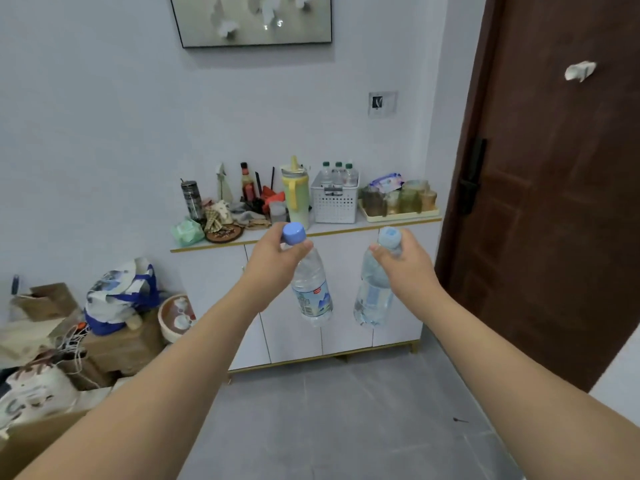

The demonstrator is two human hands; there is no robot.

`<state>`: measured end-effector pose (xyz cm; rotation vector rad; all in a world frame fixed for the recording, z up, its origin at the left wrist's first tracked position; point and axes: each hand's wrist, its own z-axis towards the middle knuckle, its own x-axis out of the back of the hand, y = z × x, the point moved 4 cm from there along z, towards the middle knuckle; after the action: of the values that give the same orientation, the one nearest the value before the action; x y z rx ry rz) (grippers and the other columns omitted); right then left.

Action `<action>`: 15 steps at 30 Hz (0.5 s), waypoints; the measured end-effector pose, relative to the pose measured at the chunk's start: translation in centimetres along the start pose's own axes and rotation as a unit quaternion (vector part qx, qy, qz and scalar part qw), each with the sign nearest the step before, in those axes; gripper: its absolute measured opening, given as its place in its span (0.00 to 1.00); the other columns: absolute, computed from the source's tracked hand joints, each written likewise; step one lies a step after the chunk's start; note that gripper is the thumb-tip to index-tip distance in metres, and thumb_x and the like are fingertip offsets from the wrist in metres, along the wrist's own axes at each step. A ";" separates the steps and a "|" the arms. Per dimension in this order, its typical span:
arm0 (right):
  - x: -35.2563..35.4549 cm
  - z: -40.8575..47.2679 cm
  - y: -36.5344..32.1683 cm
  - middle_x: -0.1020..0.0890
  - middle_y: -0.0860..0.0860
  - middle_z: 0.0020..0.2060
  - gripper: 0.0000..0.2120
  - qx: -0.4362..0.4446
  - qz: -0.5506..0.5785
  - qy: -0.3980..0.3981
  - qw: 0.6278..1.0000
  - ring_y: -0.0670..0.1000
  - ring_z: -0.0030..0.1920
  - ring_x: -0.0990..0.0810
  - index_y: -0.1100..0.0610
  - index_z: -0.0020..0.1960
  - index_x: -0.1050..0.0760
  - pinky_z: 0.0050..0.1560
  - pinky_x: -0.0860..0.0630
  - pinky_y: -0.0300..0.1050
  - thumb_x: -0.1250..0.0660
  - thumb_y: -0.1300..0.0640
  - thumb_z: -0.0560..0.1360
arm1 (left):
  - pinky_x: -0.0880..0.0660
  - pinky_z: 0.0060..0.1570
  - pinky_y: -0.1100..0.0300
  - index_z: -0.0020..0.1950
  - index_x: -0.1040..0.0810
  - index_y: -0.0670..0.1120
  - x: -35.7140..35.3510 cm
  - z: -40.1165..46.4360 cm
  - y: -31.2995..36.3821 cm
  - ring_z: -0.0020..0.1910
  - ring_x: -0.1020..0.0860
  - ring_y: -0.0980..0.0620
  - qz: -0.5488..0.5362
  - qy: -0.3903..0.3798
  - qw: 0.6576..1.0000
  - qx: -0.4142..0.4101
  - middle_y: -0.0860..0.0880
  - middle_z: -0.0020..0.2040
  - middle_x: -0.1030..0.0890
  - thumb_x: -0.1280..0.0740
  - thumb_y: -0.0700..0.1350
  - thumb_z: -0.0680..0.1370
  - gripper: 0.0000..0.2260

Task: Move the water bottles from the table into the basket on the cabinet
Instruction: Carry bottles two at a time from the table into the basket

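My left hand (273, 252) grips a clear water bottle with a blue cap (311, 292) by its neck, so the bottle hangs down. In my right hand (407, 259) hangs a second, bluish water bottle (374, 296), held the same way by its neck. Both bottles dangle in front of the white cabinet (332, 282), below its top. On the cabinet top stands a white perforated basket (334, 204) holding three green-capped bottles (337, 174). The basket is beyond and above my hands.
The cabinet top is crowded: a yellow-green jug (295, 192) left of the basket, a tray of glass jars (398, 202) to its right, assorted clutter further left. Boxes and bags (117, 299) pile up at the left. A brown door (554, 168) is at the right.
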<state>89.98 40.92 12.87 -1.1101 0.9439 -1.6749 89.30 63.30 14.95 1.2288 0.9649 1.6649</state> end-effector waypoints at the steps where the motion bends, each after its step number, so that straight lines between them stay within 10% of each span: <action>1: -0.9 1.5 0.1 0.22 0.48 0.46 0.07 0.001 0.009 -0.007 1.000 0.48 0.47 0.22 0.51 0.53 0.28 0.45 0.25 0.43 0.34 0.50 0.78 | 0.22 0.51 0.45 0.60 0.26 0.54 0.3 1.5 -0.4 0.54 0.21 0.45 -0.001 0.003 1.000 -0.004 0.51 0.57 0.21 0.31 0.51 0.78 0.11; 11: -8.9 18.0 0.4 0.21 0.49 0.53 0.13 0.045 0.002 0.001 0.999 0.49 0.53 0.23 0.52 0.60 0.27 0.47 0.28 0.42 0.33 0.50 0.78 | 0.23 0.58 0.40 0.55 0.24 0.54 2.9 18.8 -2.8 0.56 0.21 0.44 -0.043 0.011 0.997 -0.057 0.47 0.55 0.20 0.31 0.48 0.78 0.08; 15: -9.0 25.4 0.0 0.20 0.49 0.51 0.13 0.053 0.024 0.040 0.997 0.49 0.50 0.22 0.53 0.58 0.26 0.43 0.26 0.41 0.33 0.49 0.77 | 0.24 0.50 0.52 0.59 0.25 0.50 2.1 27.0 -2.3 0.50 0.22 0.49 -0.063 0.017 0.995 -0.081 0.50 0.51 0.21 0.31 0.47 0.78 0.10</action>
<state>115.75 46.41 18.36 -0.9488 0.9136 -1.7204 115.47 68.78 19.61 1.0147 0.8899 1.6352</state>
